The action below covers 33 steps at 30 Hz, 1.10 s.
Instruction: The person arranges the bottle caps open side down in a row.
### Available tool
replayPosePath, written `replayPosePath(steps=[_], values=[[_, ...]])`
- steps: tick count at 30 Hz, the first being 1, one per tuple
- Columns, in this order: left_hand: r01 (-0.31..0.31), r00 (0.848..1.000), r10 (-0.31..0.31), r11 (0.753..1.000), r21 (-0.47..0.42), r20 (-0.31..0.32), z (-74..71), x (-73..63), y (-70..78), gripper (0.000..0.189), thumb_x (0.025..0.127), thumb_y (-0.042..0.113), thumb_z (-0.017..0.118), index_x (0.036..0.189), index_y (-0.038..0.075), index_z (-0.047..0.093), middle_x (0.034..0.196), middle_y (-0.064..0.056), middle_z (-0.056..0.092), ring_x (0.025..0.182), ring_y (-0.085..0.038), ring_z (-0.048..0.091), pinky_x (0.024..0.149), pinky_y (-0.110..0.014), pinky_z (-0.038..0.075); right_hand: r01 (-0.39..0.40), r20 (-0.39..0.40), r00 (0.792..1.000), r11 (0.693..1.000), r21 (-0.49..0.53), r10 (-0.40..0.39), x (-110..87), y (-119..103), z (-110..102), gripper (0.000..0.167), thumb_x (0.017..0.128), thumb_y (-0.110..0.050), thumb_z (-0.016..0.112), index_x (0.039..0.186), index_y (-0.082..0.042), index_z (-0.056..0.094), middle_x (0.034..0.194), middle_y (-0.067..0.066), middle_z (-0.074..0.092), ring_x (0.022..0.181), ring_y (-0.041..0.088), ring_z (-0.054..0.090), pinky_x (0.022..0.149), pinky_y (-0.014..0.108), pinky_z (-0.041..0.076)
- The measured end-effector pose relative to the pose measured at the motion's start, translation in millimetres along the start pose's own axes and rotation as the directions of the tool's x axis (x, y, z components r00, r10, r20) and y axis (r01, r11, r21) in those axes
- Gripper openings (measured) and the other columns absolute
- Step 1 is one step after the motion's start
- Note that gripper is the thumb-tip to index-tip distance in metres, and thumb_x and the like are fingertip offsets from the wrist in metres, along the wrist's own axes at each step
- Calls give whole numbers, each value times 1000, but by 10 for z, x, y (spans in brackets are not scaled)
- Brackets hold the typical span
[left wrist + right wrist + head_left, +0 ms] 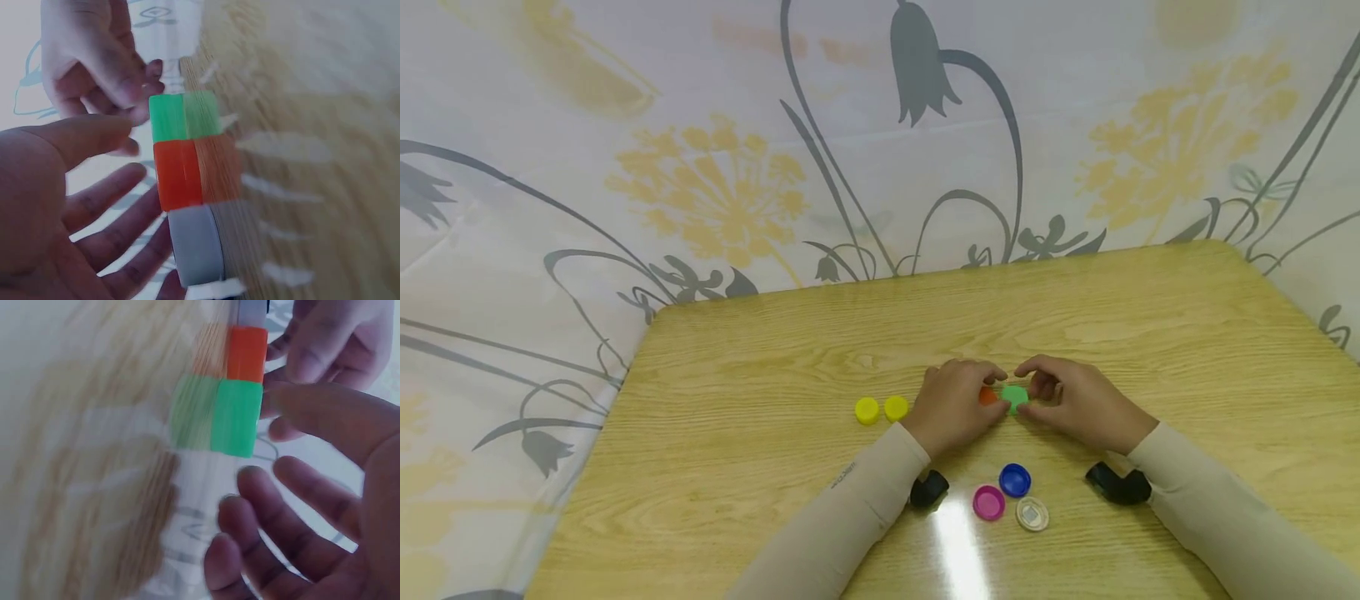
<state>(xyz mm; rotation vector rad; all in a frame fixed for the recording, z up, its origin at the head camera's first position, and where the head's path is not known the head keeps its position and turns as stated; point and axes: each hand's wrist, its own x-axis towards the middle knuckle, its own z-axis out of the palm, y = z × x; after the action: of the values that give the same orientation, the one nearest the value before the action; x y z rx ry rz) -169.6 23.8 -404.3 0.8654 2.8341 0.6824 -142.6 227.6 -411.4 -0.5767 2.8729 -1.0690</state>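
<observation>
A green bottle cap (1015, 400) and an orange bottle cap (987, 396) lie side by side on the wooden table. In the left wrist view a greyish-white cap (197, 247) continues the row beyond the orange one; the left hand hides it in the head view. My left hand (953, 410) is beside the row, thumb and fingers spread around the orange cap without a visible grip. My right hand (1084, 404) hovers at the green cap, its fingers loosely bent and apart. Whether a fingertip touches a cap is unclear.
Two yellow caps (867, 411) lie left of my left hand. Toward the front, blue (1015, 481), magenta (988, 503) and whitish (1032, 514) caps lie with their hollow sides up. Behind the table (760, 350) hangs a flowered cloth (865, 150).
</observation>
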Motion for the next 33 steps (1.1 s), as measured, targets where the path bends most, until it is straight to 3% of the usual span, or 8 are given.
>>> replayPosePath(steps=[5, 8, 11, 15, 20, 26, 33], values=[[-47, 998, 46, 999, -21, -45, -56, -126, -19, 28, 96, 35, 67, 121, 23, 70, 117, 9, 72, 107, -12, 63, 95, -37, 45, 52, -64, 997, 999, -2, -52, -62, -66, 9, 20, 90, -16, 76, 107, -8, 68, 82, -8, 60, 75, 2, 54, 66, 22, 51], [-97, 993, 94, 995, -32, -75, -97, -218, -24, 25, 97, 33, 67, 118, 22, 71, 115, 8, 72, 108, -13, 63, 97, -38, 47, 123, -83, 989, 992, 33, -120, -141, -102, 19, 14, 90, -13, 75, 102, -10, 68, 81, -11, 58, 72, 0, 52, 62, 21, 49], [-159, 981, 152, 986, -54, -118, -135, -302, -22, 21, 96, 29, 69, 113, 19, 73, 110, 7, 73, 104, -13, 64, 96, -34, 48, 199, -64, 979, 977, 74, -195, -224, -124, 34, 13, 89, -9, 75, 100, -12, 68, 80, -13, 58, 71, -1, 52, 60, 20, 48], [-228, 968, 216, 969, -91, -132, -190, -401, 1, 17, 94, 24, 71, 108, 14, 74, 105, 5, 74, 96, -10, 66, 87, -18, 50, 273, 14, 961, 951, 145, -278, -295, -123, 54, 16, 89, -7, 75, 102, -13, 67, 81, -15, 59, 71, -2, 52, 59, 20, 48], [-246, 969, 245, 963, -112, -25, -225, -489, 56, 16, 95, 27, 70, 106, 15, 73, 100, 6, 74, 89, -3, 64, 75, -7, 46, 307, 130, 929, 919, 248, -346, -317, -92, 67, 18, 90, -8, 74, 106, -13, 67, 81, -11, 61, 70, -2, 53, 59, 20, 50], [-219, 965, 229, 972, -83, 130, -159, -504, 70, 21, 93, 35, 71, 106, 18, 74, 94, 10, 72, 82, 2, 61, 69, -7, 44, 259, 234, 916, 924, 281, -327, -316, -53, 57, 14, 93, -13, 71, 107, -14, 68, 82, -11, 62, 72, -3, 54, 59, 20, 51], [-230, 953, 236, 972, -52, 190, -102, -496, 59, 31, 89, 44, 74, 107, 19, 76, 93, 12, 73, 82, 5, 61, 70, -7, 44, 260, 263, 905, 923, 283, -335, -324, -15, 71, 13, 92, -17, 73, 104, -21, 69, 81, -14, 60, 70, -2, 53, 59, 19, 50]])
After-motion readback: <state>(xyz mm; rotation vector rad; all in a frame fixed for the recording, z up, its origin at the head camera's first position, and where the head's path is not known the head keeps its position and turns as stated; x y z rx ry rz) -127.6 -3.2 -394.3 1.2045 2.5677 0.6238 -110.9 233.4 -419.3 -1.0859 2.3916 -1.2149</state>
